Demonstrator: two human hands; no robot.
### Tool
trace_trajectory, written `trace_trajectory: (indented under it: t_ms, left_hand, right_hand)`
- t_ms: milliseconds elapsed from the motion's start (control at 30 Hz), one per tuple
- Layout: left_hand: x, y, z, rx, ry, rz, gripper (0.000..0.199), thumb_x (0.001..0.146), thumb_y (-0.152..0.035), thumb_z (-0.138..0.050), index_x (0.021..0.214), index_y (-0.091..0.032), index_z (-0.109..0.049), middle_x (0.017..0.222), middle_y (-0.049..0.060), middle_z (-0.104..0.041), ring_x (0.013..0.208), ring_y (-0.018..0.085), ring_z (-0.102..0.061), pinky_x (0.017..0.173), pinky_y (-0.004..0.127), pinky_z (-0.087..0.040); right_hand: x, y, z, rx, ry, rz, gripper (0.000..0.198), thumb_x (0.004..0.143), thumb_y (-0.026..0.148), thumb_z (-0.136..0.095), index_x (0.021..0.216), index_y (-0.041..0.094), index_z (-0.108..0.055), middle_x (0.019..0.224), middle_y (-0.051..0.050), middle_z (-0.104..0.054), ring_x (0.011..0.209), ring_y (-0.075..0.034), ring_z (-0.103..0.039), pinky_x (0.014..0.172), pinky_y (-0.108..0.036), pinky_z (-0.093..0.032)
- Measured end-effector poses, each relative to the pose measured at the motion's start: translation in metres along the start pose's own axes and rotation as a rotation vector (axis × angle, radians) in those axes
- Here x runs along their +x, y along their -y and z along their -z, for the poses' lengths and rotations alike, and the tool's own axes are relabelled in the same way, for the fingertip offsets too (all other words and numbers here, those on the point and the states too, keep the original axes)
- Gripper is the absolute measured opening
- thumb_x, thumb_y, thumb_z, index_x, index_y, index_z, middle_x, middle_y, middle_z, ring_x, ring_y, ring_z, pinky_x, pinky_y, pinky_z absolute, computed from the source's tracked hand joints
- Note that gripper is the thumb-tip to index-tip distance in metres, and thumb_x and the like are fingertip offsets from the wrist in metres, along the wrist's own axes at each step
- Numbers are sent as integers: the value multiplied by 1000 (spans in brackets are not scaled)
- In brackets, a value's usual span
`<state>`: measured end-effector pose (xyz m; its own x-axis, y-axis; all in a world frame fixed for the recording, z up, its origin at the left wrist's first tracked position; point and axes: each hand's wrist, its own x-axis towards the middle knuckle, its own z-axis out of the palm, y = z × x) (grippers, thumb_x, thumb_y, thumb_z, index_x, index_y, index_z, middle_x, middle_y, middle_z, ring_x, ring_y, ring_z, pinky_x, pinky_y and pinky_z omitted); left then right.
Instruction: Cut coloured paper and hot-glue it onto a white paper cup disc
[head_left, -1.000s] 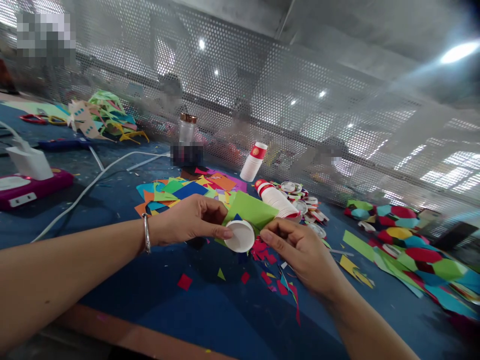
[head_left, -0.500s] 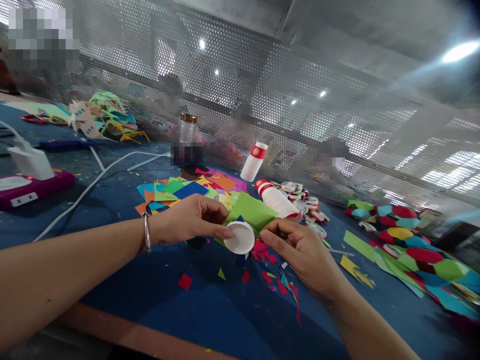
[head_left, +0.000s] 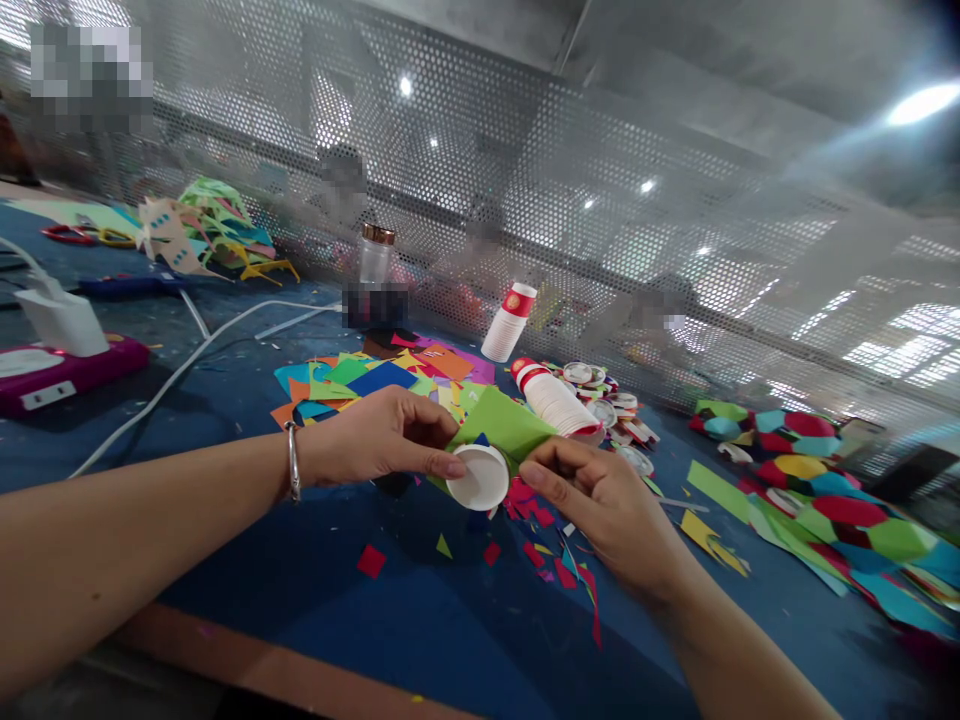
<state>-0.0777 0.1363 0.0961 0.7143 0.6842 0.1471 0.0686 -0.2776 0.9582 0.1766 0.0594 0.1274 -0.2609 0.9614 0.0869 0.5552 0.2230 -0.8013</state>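
In the middle of the head view, my left hand (head_left: pixel 390 436) pinches a small round white paper cup piece (head_left: pixel 478 478), its thumb on the rim. Behind that disc lies a sheet of green paper (head_left: pixel 501 420), and a bit of blue paper shows at the disc's upper edge. My right hand (head_left: pixel 600 495) is closed on the green sheet's right side, thumb against forefinger. The left fingertips are hidden behind the paper. Below the hands, red paper scraps (head_left: pixel 529 503) are strewn on the blue table (head_left: pixel 420 630).
Coloured paper pieces (head_left: pixel 349 375) lie beyond my left hand. One cup stack (head_left: pixel 510 322) stands; another stack (head_left: pixel 559 402) lies on its side near cut cup bottoms (head_left: pixel 600 412). Patchwork paper shapes (head_left: pixel 855 525) are at right. A white cable (head_left: pixel 176 372) and purple power strip (head_left: pixel 82 372) lie left.
Both hands keep their hold on the white disc and green paper. Only a very slight shift of the view is visible.
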Motion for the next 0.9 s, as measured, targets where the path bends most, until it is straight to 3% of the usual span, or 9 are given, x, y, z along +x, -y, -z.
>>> trace_trajectory:
  t_ms: [900]
  left_hand:
    - [-1, -4, -1, 26, 10, 11, 36, 73, -48, -83, 80, -15, -69, 66, -4, -52, 59, 8, -41, 52, 23, -28]
  right_hand:
    - [0, 0, 0, -60, 12, 0, 35, 94, 53, -62, 82, 20, -64, 71, 2, -54, 63, -13, -43, 55, -27, -34]
